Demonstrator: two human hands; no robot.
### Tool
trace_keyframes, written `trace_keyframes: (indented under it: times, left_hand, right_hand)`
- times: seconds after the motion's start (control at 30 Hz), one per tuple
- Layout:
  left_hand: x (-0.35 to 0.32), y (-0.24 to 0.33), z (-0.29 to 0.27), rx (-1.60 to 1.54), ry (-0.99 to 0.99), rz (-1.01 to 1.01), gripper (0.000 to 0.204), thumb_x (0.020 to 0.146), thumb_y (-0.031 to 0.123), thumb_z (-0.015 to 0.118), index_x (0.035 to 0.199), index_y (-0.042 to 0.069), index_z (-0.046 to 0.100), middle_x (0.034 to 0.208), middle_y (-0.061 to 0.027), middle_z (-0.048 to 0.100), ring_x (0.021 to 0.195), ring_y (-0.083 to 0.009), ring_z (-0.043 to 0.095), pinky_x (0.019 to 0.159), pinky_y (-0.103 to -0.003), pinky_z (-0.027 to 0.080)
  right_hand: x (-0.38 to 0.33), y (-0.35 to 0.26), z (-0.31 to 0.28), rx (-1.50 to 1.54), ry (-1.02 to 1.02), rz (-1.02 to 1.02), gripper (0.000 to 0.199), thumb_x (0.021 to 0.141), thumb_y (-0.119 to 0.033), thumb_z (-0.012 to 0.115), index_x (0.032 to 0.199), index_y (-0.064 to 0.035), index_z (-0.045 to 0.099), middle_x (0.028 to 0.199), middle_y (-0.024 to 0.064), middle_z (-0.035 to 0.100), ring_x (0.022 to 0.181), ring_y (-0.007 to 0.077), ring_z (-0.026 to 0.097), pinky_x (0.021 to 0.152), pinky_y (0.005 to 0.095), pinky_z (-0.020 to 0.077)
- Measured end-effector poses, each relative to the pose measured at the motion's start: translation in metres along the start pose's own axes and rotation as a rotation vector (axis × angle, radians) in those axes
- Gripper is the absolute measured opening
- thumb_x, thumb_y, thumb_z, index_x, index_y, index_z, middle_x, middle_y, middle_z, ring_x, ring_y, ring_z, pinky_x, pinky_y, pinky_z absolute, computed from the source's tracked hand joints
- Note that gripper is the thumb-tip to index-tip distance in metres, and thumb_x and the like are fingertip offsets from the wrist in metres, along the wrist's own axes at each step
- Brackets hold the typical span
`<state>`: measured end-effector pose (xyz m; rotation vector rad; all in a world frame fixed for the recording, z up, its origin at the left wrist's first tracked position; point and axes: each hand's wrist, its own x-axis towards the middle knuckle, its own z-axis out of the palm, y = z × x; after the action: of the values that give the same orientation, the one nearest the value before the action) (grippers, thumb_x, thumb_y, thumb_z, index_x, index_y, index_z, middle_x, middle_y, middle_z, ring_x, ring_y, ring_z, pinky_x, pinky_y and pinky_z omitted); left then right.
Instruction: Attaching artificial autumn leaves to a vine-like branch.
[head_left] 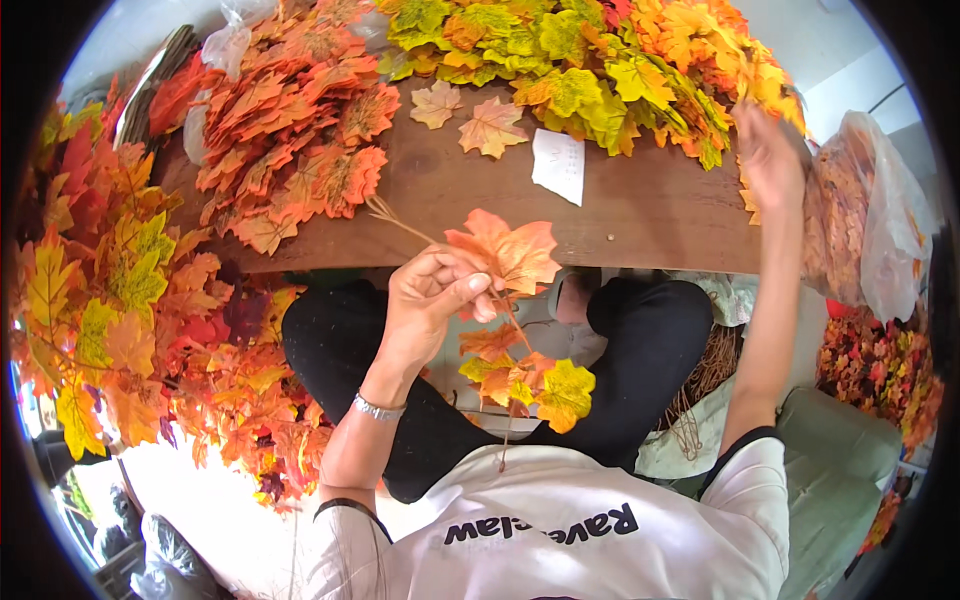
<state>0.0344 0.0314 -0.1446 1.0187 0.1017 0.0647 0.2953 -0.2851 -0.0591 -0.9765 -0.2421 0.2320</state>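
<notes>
Here, left hand [430, 300] raised over the lap, grip clamped on a leaf sprig [505, 255]: orange leaf on top, stem with yellow and orange leaves hanging below. Right hand [770, 160] stretched to the far right table [650, 215] edge, fingers at the yellow-orange leaf pile [600, 60]; whether its grip is closed, cannot tell. White paper slip [559, 165] lies on the table between piles.

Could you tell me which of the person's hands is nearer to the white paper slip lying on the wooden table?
The left hand, gripping a leaf sprig, sits just below-left of the paper slip. The right hand is farther off, at the yellow-orange leaf pile.
</notes>
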Motion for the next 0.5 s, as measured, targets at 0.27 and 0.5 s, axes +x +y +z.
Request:
trace_keyframes:
  times: [0.27, 0.5]
  left_hand:
    - [-0.006, 0.002, 0.003, 0.088, -0.067, -0.051, 0.006, 0.085, 0.002, 0.058, 0.084, 0.000, 0.052, 0.079, -0.0088, 0.061, 0.063, -0.0110, 0.057, 0.060, -0.024, 0.048]
    - [-0.006, 0.007, 0.000, 0.049, -0.089, 0.021, 0.009, 0.085, 0.001, 0.057, 0.087, -0.001, 0.049, 0.081, -0.0110, 0.060, 0.063, -0.0110, 0.057, 0.059, -0.023, 0.048]
  right_hand:
    - [-0.131, 0.134, 0.161, 0.069, -0.295, 0.263, 0.009, 0.078, -0.004, 0.063, 0.085, -0.0003, 0.061, 0.077, 0.0040, 0.058, 0.065, 0.0109, 0.055, 0.059, 0.0221, 0.0440]
    - [-0.142, 0.178, 0.144, 0.308, -0.156, 0.636, 0.015, 0.082, -0.015, 0.062, 0.089, -0.0013, 0.063, 0.077, 0.0032, 0.059, 0.067, 0.0099, 0.052, 0.068, 0.0252, 0.0433]
